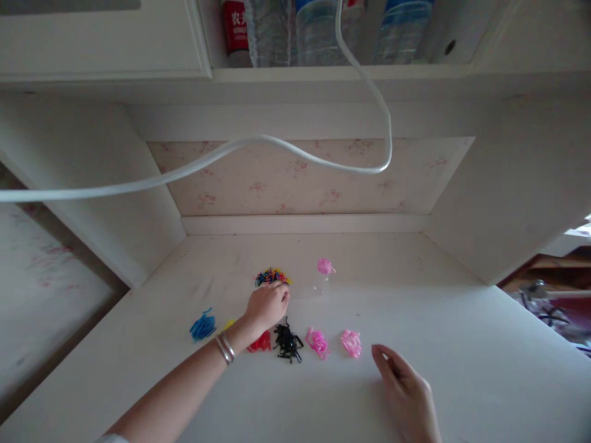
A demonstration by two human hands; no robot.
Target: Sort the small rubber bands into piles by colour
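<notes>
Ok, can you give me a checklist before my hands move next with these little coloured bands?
1. Left hand at the mixed-colour band pile: ok, it is right at the near edge.
2. Left hand holding a band: cannot tell, its fingertips are hard to make out.
3. Right hand apart from the light pink band pile: ok, there is a gap.
4. Light pink pile apart from the hot pink band pile: ok.
5. Yellow band pile fully in view: not ok, your left arm hides part.

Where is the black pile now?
In the head view, the black pile lies lower centre, between the red pile at left and a pink pile at right.
</notes>
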